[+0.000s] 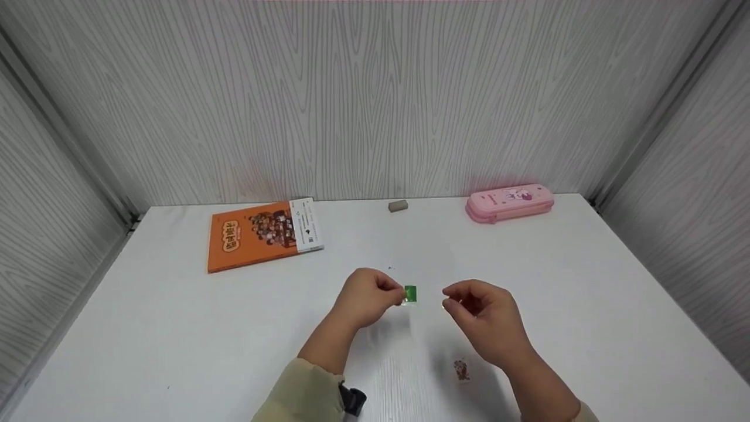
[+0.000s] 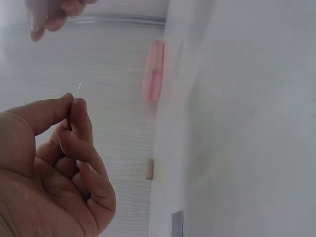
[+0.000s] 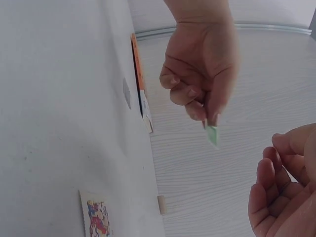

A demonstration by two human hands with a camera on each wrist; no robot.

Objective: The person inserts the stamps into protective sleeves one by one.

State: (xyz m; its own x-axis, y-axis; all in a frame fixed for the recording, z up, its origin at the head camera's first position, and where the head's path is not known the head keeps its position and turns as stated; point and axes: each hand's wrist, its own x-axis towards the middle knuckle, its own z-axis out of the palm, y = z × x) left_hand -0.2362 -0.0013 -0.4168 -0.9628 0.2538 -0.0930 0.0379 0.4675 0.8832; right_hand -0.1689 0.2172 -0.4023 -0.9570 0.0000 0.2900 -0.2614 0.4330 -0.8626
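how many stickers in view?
2. A green sticker pinched in the left hand, off the table; a brown sticker flat on the table by the right wrist. Others may be hidden.

A smooth white counter (image 1: 176,328) sits boxed in by three pale grey wood-grain panel walls (image 1: 363,99), one behind and one on each side. Grey metal strips (image 1: 76,146) run down the corners where the panels meet. Soft, even light falls over everything.

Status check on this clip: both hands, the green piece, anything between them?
Left hand pinches green piece above the table. Right hand curled beside it; hold unclear. Gap between hands clear.
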